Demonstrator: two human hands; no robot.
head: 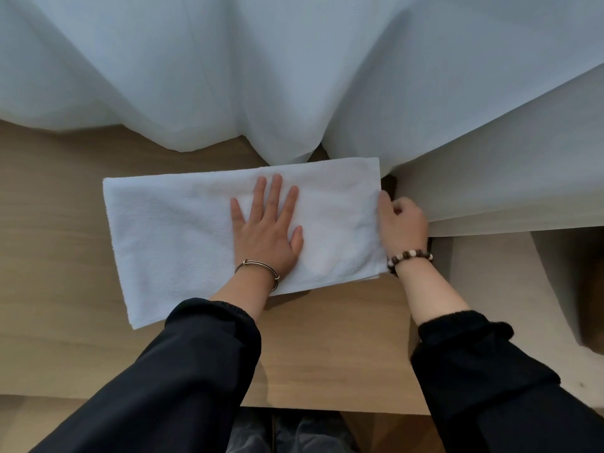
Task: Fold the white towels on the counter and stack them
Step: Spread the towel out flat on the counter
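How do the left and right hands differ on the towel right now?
The left hand lies flat with fingers spread, pressing the middle of the towel; the right hand is curled, apparently gripping its right edge. The left wrist wears a thin metal bangle, the right wrist a beaded bracelet. Both hands touch the same towel.

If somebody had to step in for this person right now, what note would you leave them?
Left hand: flat, fingers spread, pressing the middle of the white towel.
Right hand: grips the towel's right short edge.
The towel lies as a long strip on the wooden counter, in front of the curtain.
Done: it looks folded lengthwise, with layers showing at its near right corner.
Left: bring the right end over, finish folding, stack. No other towel or stack is in view.
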